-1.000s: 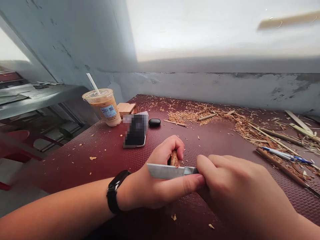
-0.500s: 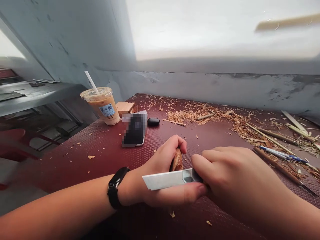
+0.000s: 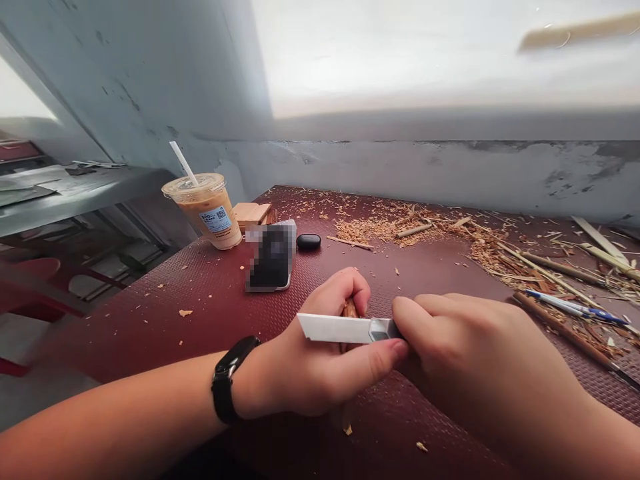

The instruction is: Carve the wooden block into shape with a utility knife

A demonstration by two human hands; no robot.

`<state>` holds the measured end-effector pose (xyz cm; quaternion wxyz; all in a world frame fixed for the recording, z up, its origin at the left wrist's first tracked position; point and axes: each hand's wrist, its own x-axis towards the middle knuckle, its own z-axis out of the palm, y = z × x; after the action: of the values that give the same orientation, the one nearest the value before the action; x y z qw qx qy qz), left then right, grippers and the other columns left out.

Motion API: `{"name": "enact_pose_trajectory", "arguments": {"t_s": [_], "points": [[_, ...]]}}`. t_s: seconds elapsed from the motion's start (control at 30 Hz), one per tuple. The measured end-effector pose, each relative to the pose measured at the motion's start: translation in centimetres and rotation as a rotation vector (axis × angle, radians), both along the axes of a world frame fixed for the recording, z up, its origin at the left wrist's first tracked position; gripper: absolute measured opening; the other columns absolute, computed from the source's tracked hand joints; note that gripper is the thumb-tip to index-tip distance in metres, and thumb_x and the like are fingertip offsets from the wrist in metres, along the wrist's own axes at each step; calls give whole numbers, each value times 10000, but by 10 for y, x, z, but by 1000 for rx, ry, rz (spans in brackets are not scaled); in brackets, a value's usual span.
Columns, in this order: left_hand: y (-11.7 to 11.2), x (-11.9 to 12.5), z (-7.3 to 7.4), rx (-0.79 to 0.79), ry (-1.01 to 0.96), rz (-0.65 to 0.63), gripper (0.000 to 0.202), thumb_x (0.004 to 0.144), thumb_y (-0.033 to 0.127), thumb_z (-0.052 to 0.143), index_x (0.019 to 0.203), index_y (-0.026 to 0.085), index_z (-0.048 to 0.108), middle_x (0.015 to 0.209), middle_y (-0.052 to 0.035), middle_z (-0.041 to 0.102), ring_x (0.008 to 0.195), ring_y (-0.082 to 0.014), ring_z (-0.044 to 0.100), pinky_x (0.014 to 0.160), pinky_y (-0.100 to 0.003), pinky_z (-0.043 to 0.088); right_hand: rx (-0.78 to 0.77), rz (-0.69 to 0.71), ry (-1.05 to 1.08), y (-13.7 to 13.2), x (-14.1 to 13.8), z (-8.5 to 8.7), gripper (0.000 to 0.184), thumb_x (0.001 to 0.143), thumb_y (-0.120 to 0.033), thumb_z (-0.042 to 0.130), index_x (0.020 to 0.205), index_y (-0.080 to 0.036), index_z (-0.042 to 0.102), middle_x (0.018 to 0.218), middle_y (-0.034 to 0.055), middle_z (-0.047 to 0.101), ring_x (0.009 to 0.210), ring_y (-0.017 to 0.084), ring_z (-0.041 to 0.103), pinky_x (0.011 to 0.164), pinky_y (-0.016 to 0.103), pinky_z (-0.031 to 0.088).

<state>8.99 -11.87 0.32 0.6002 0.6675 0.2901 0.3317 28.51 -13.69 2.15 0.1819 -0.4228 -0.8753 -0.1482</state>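
Observation:
My left hand point(image 3: 320, 347), with a black band on its wrist, is closed around a small brown piece of wood point(image 3: 349, 311) whose tip shows between the fingers. My right hand point(image 3: 470, 360) grips the handle of a utility knife point(image 3: 345, 329). Its long pale blade points left and lies across the wood. My left thumb presses against the knife near where blade meets handle. Both hands hover just above the dark red textured table point(image 3: 200, 293).
An iced coffee cup with a straw point(image 3: 205, 210), a small wooden block point(image 3: 251, 215), a phone point(image 3: 271, 258) and a black earbud case point(image 3: 309, 242) stand at the back left. Wood shavings point(image 3: 380, 230), sticks point(image 3: 560, 267) and a blue pen point(image 3: 575, 308) litter the right side.
The blade dipped lower and tilted half a second ago, exposing more of the wood. It has now risen back across the wood, level again.

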Motion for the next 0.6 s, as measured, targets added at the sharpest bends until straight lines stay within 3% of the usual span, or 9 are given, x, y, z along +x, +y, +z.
{"name": "enact_pose_trajectory", "arguments": {"t_s": [0.1,0.2,0.37,0.6], "points": [[-1,0,-2,45,-18,31,379,898,334,685,896,232,320,694,89,373,592,-84,314,542,-274,256,28,-15,-4,1,1,-1,225,688,-68,566,638,-242,432,520,-39,467,424,155,397,500,302,162],[1,-1,-3,7,-13,0,440,852,336,734,928,236,312,724,89,371,585,-76,309,535,-266,257,48,12,-6,2,1,0,251,700,-51,564,617,-238,419,515,-37,460,424,149,373,511,309,160],[5,-1,-2,24,31,-19,546,725,291,801,947,245,304,706,94,387,561,-77,297,514,-267,238,-63,123,3,4,2,5,212,677,-95,626,631,-233,472,537,-58,497,420,131,355,513,317,156],[4,2,-4,62,37,7,492,719,226,762,917,246,312,745,76,399,583,-87,309,514,-278,230,-118,142,-4,4,2,9,237,668,-124,685,621,-233,480,532,-75,503,410,115,368,504,321,169]]}}
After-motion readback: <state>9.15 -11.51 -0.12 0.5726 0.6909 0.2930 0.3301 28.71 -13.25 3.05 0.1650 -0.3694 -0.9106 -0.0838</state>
